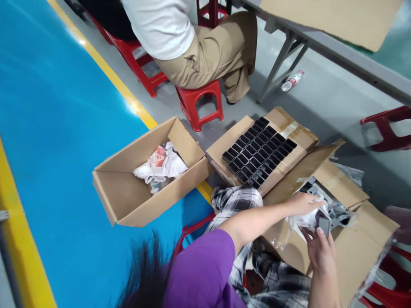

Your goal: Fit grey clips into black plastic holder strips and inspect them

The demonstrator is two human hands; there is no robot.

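Observation:
My left hand [304, 203] is closed on a crumpled clear plastic bag [306, 220] above an open cardboard box [369, 239]. In my right hand [321, 250], between thumb and fingers, is a small dark grey rectangular case [323, 223], close against the bag. Grey and black parts [313, 188] show inside the open box, partly hidden by my left hand and the plastic. Left of it, rows of small black rectangular cases [260, 149] lie on a closed cardboard carton [293, 128].
A long open carton [154, 209] holding crumpled white plastic bags [163, 164] stands at left. A person in tan trousers [212, 55] sits on a red stool [204, 102] ahead. A folding table [337, 49] crosses the upper right, with a bottle [293, 81] on the floor beneath.

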